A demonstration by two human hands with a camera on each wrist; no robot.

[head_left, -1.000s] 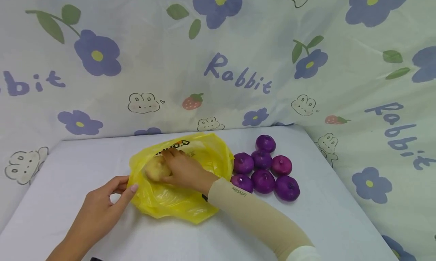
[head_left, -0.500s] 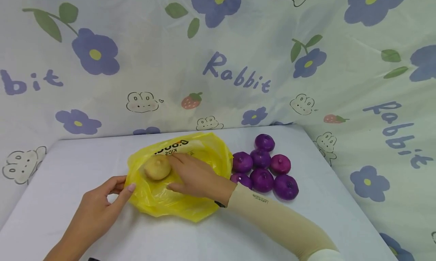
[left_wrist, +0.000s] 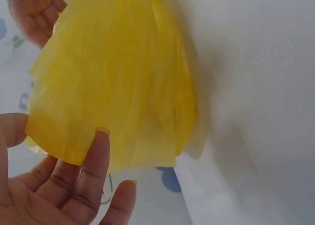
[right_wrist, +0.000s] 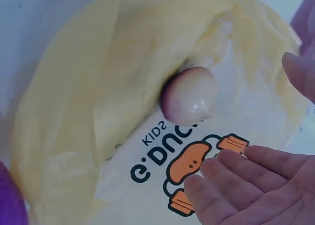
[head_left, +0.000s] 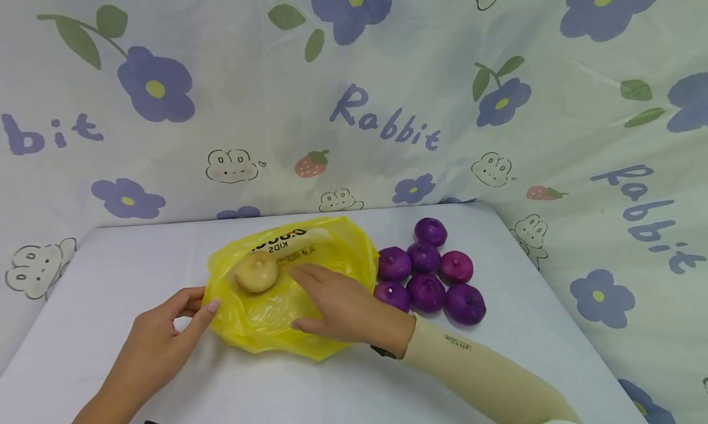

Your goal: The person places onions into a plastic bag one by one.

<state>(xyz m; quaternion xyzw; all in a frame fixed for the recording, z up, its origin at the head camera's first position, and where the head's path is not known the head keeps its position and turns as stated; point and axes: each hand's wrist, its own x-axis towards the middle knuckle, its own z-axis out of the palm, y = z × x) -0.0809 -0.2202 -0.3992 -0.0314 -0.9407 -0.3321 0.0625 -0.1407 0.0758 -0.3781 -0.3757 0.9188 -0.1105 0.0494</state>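
A yellow plastic bag (head_left: 276, 335) lies on the white table with its mouth open upward. My left hand (head_left: 160, 341) pinches the bag's left rim between thumb and fingers; the left wrist view shows the thin film (left_wrist: 113, 87) held there. Inside, at the left, sits one round onion (head_left: 257, 272), pale yellow in the head view, with a small nub on top. My right hand (head_left: 351, 307) is over the bag's mouth, right of that onion, fingers extended and holding nothing. In the right wrist view a gap shows between the fingers (right_wrist: 224, 180) and the onion (right_wrist: 189, 94).
Several round purple onions (head_left: 426, 293) stand in a cluster against the bag's right side. The white tablecloth (head_left: 542, 350) extends around them. A patterned curtain (head_left: 265, 110) hangs behind the table and along its right side.
My right hand has let go of the onion inside the bag and drawn back to the right, its fingers straightening. The left hand keeps its hold on the rim.
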